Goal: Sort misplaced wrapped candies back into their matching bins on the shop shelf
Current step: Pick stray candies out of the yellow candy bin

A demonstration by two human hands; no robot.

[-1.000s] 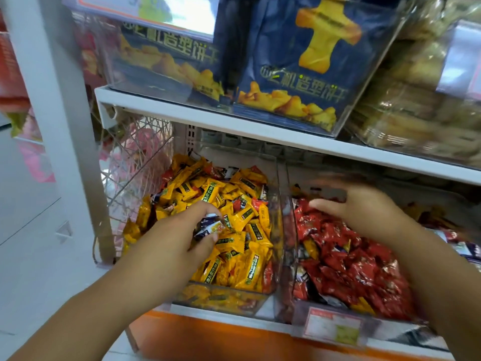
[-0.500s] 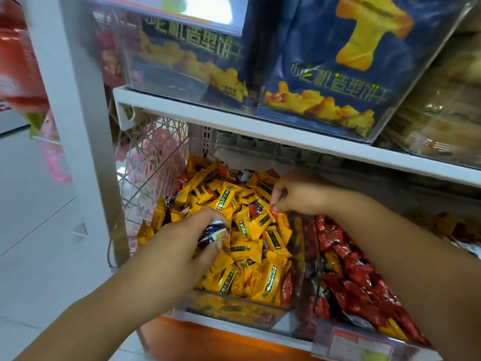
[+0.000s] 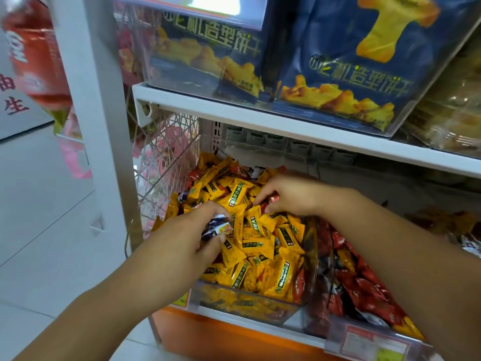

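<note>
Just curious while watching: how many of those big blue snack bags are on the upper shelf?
2. One bag sits left in the clear box, the other bag right beside it. More may be hidden behind them.

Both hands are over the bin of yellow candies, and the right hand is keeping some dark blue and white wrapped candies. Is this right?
Not quite. In the head view the left hand holds the dark blue and white wrapped candies; the right hand reaches for a red candy. Both are indeed over the bin of yellow candies.
</note>
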